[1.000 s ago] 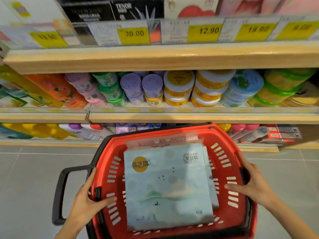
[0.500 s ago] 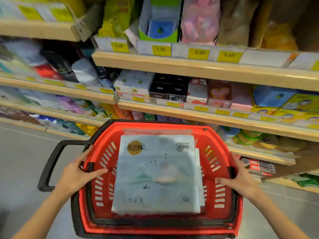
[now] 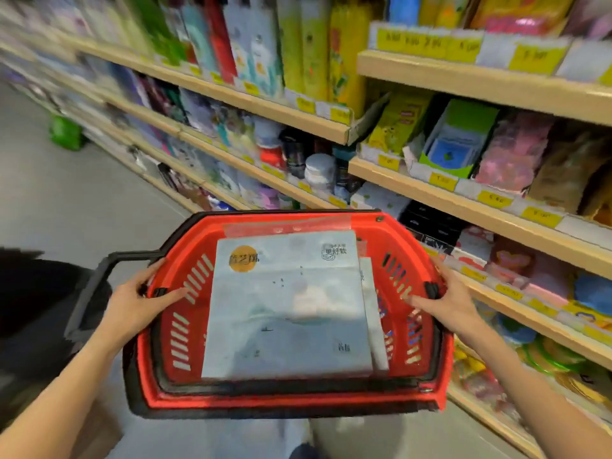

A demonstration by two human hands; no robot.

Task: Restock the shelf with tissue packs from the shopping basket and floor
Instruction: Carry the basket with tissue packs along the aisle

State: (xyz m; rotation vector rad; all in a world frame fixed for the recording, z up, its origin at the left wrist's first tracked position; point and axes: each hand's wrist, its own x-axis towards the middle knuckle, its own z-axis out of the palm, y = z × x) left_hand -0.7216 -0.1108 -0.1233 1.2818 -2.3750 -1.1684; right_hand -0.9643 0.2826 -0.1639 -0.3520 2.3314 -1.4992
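Note:
I hold a red shopping basket (image 3: 410, 240) in front of me at waist height. My left hand (image 3: 139, 303) grips its left rim, thumb inside. On the opposite rim my right hand (image 3: 447, 299) grips the same way. A large pale blue tissue pack (image 3: 288, 309) with an orange round logo lies flat in the basket and fills most of it. The edge of a second pack (image 3: 372, 303) shows under it on the right. The basket's black handle (image 3: 89, 299) hangs down on the left.
Wooden shelves (image 3: 496, 207) full of boxes, bottles and jars run along the right and recede to the far left, with yellow price tags on their edges. A green item (image 3: 64, 132) sits on the grey floor far down the aisle. The picture is motion-blurred.
The basket has risen from near the floor to waist height, both hands still on its rims. My view has swung up and left, from the low shelves to higher shelves and down the aisle.

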